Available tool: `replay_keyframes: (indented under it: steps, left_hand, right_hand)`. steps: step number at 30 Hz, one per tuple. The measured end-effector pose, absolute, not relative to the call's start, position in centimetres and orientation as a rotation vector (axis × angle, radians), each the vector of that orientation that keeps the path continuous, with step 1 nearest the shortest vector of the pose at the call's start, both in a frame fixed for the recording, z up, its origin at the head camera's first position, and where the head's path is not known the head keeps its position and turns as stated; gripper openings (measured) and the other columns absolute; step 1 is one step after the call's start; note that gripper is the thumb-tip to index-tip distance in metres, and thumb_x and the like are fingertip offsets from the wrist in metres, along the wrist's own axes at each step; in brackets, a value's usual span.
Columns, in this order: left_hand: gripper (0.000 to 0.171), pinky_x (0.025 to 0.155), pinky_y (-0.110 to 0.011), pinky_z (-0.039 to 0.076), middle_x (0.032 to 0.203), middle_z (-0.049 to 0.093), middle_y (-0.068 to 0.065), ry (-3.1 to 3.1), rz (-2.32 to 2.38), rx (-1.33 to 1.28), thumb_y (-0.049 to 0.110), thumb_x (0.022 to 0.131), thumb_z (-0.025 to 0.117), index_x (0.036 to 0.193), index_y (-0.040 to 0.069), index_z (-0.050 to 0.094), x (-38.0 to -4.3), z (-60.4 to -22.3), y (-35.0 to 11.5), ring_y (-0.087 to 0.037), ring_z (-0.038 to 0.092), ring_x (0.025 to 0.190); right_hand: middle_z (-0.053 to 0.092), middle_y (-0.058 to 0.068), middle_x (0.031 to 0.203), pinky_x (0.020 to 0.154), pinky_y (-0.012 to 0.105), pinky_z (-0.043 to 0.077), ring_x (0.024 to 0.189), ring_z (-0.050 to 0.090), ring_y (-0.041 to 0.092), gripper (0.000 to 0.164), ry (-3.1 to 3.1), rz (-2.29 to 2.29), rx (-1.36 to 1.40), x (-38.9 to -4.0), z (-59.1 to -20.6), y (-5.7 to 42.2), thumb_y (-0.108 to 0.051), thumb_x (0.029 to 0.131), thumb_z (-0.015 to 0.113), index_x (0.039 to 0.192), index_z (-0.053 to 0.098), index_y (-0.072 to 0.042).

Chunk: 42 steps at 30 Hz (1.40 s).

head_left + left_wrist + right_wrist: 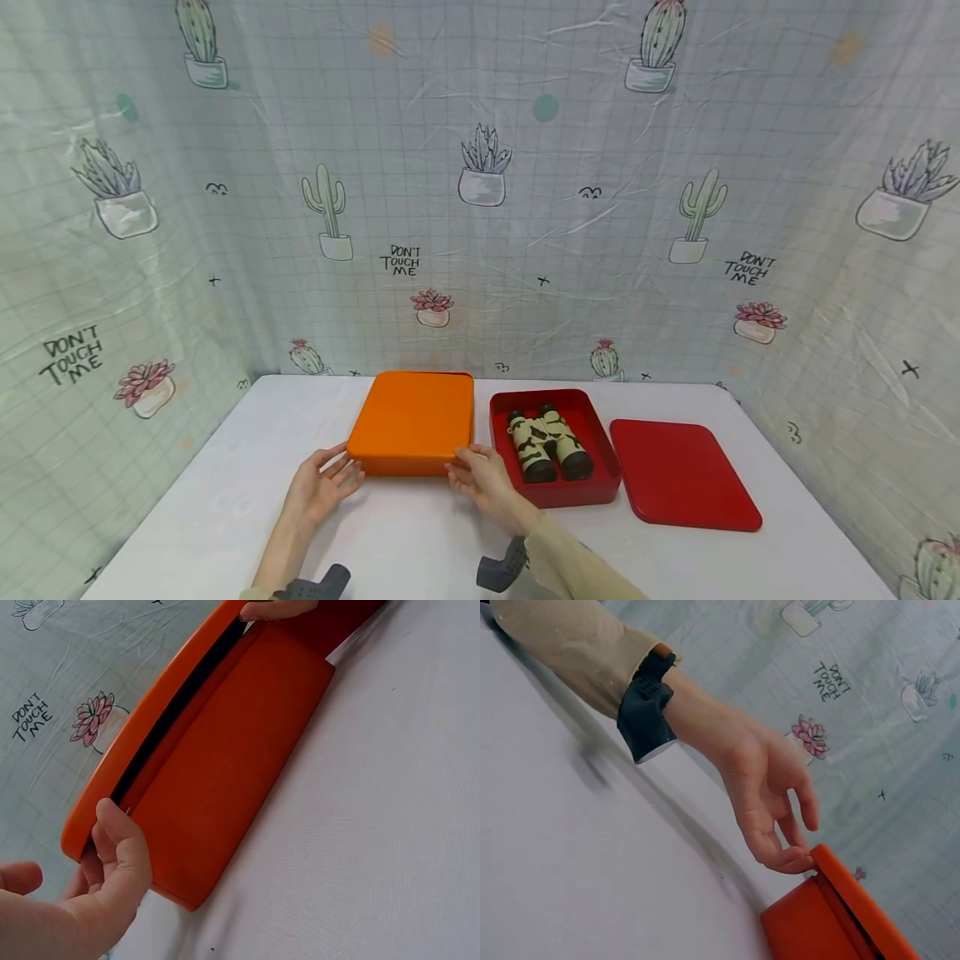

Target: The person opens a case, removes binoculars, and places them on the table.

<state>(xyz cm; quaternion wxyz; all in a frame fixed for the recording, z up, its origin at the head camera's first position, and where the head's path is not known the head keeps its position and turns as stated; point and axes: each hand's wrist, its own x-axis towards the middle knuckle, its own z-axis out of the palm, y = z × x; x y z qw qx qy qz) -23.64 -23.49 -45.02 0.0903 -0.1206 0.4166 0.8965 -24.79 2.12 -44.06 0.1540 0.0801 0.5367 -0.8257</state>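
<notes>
In the head view, left of centre on the white surface [408, 533], an orange lid [412, 417], probably light and stiff, with a smooth finish likely to slip under dry fingertips. At its near left corner, left hand [318, 492] loosely spread, fingertips against the rim; at its near right corner, right hand [483, 483] narrowed to an apparent pinch on the edge. Right of centre, a red box [566, 496] with camouflage binoculars [531, 450] inside; farther right, a red lid [690, 475] flat on the surface. In the left wrist view, a dark gap from lower left to upper middle, between orange lid and orange box [225, 772]; hence best held under the rim at both near corners, with even lift against binding. Little risk of breakage, judging by the rigid look; box perhaps light enough to drag along with a sticking lid. In the right wrist view, at lower right, the lid's corner against left-hand fingertips, one digit apart; right hand out of frame, its grip impossible to tell from there.
</notes>
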Motion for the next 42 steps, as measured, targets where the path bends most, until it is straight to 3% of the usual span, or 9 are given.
replay_keyframes:
  steps: [4, 11, 23, 36, 42]
  left_hand:
    - [0.039, 0.088, -0.034, 0.045, 0.100, 0.049, -0.002, 1.236, 2.637, -0.314, 0.027, 0.097, 0.022, 0.093, 0.021, 0.060, -23.5, -44.9, -23.6, -0.016, 0.051, 0.095]
    - [0.044, 0.089, -0.036, 0.044, 0.097, 0.052, -0.001, 1.205, 2.592, -0.225, 0.030, 0.097, 0.019, 0.093, 0.022, 0.062, -23.3, -44.8, -24.1, -0.014, 0.054, 0.093]
    - [0.044, 0.086, -0.037, 0.046, 0.101, 0.055, -0.002, 1.211, 2.501, -0.164, 0.031, 0.097, 0.020, 0.097, 0.023, 0.063, -22.7, -44.7, -25.1, -0.017, 0.055, 0.097]
    - [0.040, 0.087, -0.036, 0.047, 0.104, 0.056, -0.001, 1.334, 2.349, -0.053, 0.036, 0.097, 0.024, 0.101, 0.027, 0.063, -22.4, -44.7, -26.2, -0.019, 0.056, 0.098]
    - [0.042, 0.086, -0.038, 0.048, 0.101, 0.057, 0.000, 1.435, 2.311, -0.072, 0.037, 0.097, 0.022, 0.098, 0.030, 0.064, -22.3, -44.7, -26.2, -0.018, 0.057, 0.097]
  right_hand:
    - [0.043, 0.018, 0.113, 0.072, 0.023, 0.051, 0.084, 0.058, 0.017, 0.044, 1.528, -2.357, 0.209, -24.6, -44.1, 2.5, -0.014, 0.090, 0.049, 0.125, 0.026, 0.001]
    - [0.046, 0.016, 0.107, 0.070, 0.022, 0.050, 0.082, 0.059, 0.016, 0.039, 1.533, -2.314, 0.133, -24.3, -44.2, 3.1, -0.011, 0.092, 0.043, 0.125, 0.027, 0.002]
    - [0.050, 0.016, 0.107, 0.068, 0.022, 0.049, 0.081, 0.061, 0.016, 0.043, 1.546, -2.257, 0.073, -23.7, -44.4, 3.5, -0.010, 0.091, 0.044, 0.128, 0.026, 0.002]
    - [0.041, 0.022, 0.125, 0.070, 0.023, 0.050, 0.086, 0.060, 0.022, 0.046, 1.444, -2.263, 0.149, -23.5, -44.7, 3.8, -0.006, 0.089, 0.047, 0.130, 0.027, -0.003]
    - [0.045, 0.021, 0.119, 0.071, 0.025, 0.051, 0.085, 0.060, 0.021, 0.053, 1.432, -2.251, 0.148, -23.4, -44.7, 4.1, -0.007, 0.090, 0.047, 0.137, 0.023, -0.008]
